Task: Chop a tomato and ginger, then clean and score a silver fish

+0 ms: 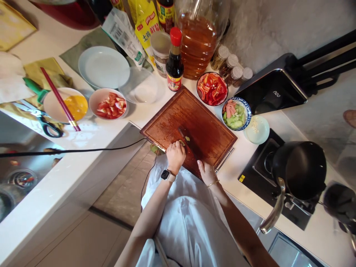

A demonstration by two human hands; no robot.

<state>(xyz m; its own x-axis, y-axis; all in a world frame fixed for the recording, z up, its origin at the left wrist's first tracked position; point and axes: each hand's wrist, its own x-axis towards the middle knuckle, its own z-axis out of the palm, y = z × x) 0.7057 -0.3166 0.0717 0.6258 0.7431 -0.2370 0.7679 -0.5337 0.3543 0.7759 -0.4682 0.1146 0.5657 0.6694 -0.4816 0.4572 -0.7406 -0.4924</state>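
Observation:
On the wooden cutting board (200, 122), my left hand (176, 154) is closed, fingertips bunched over a small brownish piece of food (182, 142) that they mostly hide. My right hand (207, 172) grips a knife (191, 146) at the board's near edge; its dark blade reaches across the wood, just right of my left fingers. A thin pale yellow slice (187, 138) lies at the blade, apart from my left hand. Damp specks and small crumbs dot the left part of the board.
Around the board stand bowls of tomato pieces (111, 105), red peppers (212, 88) and green slices (235, 118), plus a small dish (257, 129). A soy sauce bottle (175, 61) is behind. Right is a pot (299, 170) on a stove; left, scissors (50, 126) and an egg bowl (63, 105).

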